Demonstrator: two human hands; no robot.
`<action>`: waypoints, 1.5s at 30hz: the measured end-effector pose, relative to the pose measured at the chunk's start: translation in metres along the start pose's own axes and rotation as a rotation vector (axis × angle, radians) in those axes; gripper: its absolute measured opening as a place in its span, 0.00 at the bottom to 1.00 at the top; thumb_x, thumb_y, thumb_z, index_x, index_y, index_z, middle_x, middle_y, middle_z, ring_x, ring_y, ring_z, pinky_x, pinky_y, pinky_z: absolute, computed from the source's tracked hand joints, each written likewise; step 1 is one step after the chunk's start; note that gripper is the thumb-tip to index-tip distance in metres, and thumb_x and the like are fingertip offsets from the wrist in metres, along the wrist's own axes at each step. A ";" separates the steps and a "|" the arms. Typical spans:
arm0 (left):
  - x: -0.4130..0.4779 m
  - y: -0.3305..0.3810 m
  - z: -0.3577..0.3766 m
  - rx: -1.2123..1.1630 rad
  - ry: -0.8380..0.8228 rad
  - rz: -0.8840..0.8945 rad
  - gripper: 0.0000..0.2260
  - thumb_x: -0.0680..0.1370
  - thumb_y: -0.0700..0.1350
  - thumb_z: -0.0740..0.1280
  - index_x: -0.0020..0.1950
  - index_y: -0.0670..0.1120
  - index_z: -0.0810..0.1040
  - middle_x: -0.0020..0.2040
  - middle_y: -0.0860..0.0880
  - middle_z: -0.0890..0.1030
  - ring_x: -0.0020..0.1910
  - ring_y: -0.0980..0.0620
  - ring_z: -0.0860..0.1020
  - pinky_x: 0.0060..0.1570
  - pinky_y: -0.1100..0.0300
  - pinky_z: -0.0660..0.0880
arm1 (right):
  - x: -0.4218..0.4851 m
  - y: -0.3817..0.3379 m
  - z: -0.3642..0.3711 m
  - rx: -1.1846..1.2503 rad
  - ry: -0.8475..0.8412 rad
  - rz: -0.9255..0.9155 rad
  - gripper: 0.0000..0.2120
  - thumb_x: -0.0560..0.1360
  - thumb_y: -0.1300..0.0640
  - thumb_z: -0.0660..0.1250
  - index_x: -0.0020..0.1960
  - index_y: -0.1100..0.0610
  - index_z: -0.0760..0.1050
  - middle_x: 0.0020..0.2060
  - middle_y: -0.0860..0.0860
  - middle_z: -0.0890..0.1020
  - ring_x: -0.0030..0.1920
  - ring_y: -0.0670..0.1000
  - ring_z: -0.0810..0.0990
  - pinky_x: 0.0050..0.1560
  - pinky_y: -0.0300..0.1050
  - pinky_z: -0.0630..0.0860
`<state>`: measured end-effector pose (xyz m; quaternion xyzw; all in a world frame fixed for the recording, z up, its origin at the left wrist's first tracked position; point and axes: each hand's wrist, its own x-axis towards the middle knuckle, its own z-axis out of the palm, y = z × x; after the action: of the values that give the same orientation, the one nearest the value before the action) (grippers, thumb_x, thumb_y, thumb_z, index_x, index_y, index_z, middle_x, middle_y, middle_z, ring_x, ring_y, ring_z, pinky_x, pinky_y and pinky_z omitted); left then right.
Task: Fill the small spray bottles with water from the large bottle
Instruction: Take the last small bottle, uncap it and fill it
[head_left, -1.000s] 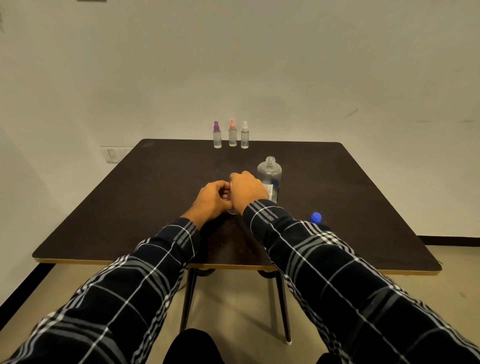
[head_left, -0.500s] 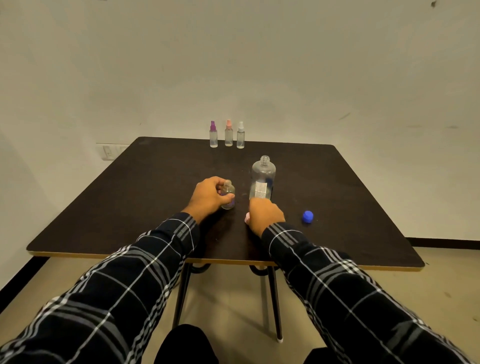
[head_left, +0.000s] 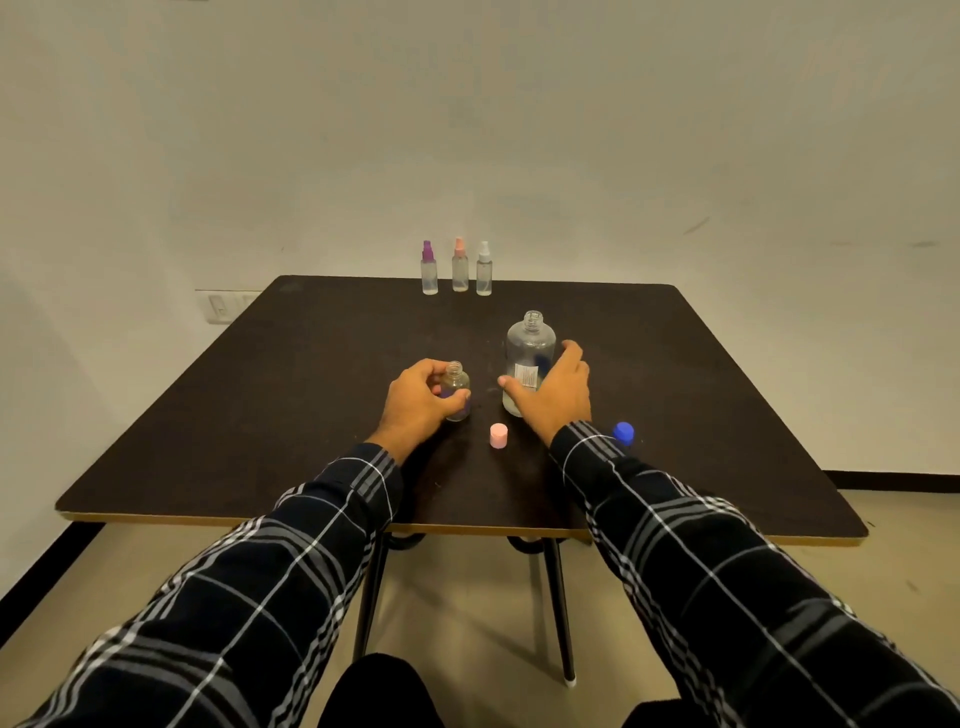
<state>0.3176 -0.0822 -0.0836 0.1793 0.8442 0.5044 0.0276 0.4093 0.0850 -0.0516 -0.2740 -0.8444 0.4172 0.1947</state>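
Note:
My left hand (head_left: 418, 399) grips a small clear bottle (head_left: 457, 387) that stands uncapped on the dark table (head_left: 311, 374). Its pink cap (head_left: 498, 435) lies on the table between my hands. My right hand (head_left: 553, 389) curls around the lower part of the large clear bottle (head_left: 529, 345), which stands upright with its neck uncapped. The blue cap (head_left: 623, 432) of the large bottle lies by my right wrist. Three small spray bottles stand in a row at the table's far edge: purple-topped (head_left: 428, 268), orange-topped (head_left: 460, 266) and white-topped (head_left: 483, 269).
The table's near edge (head_left: 467, 530) runs just above my forearms, with metal legs below. A pale wall stands right behind the far edge, with a switch plate (head_left: 221, 306) at the left.
My right hand took the pink cap off the small bottle, set it on the table, then moved up to the large bottle. My left hand kept hold of the small bottle.

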 end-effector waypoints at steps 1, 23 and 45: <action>0.000 0.000 0.001 -0.012 0.000 -0.003 0.20 0.74 0.43 0.77 0.64 0.49 0.78 0.53 0.54 0.82 0.50 0.60 0.80 0.47 0.71 0.74 | 0.004 -0.001 0.004 0.047 -0.022 -0.012 0.46 0.68 0.48 0.79 0.76 0.55 0.55 0.71 0.57 0.67 0.68 0.57 0.72 0.65 0.51 0.73; -0.001 0.001 0.000 -0.034 -0.010 -0.009 0.19 0.73 0.44 0.77 0.63 0.50 0.78 0.51 0.56 0.83 0.49 0.60 0.81 0.44 0.71 0.74 | 0.023 -0.014 0.007 -0.591 -0.147 -0.316 0.36 0.73 0.61 0.73 0.74 0.41 0.61 0.68 0.53 0.69 0.70 0.58 0.67 0.69 0.77 0.58; 0.001 0.000 0.000 -0.035 -0.013 -0.006 0.19 0.73 0.43 0.78 0.63 0.49 0.79 0.51 0.55 0.83 0.50 0.58 0.82 0.49 0.67 0.77 | 0.023 -0.027 0.006 -0.665 -0.150 -0.384 0.34 0.75 0.58 0.72 0.74 0.42 0.60 0.67 0.54 0.69 0.70 0.59 0.66 0.69 0.76 0.59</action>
<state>0.3168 -0.0825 -0.0836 0.1795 0.8356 0.5178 0.0376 0.3800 0.0826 -0.0304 -0.1276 -0.9814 0.0955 0.1074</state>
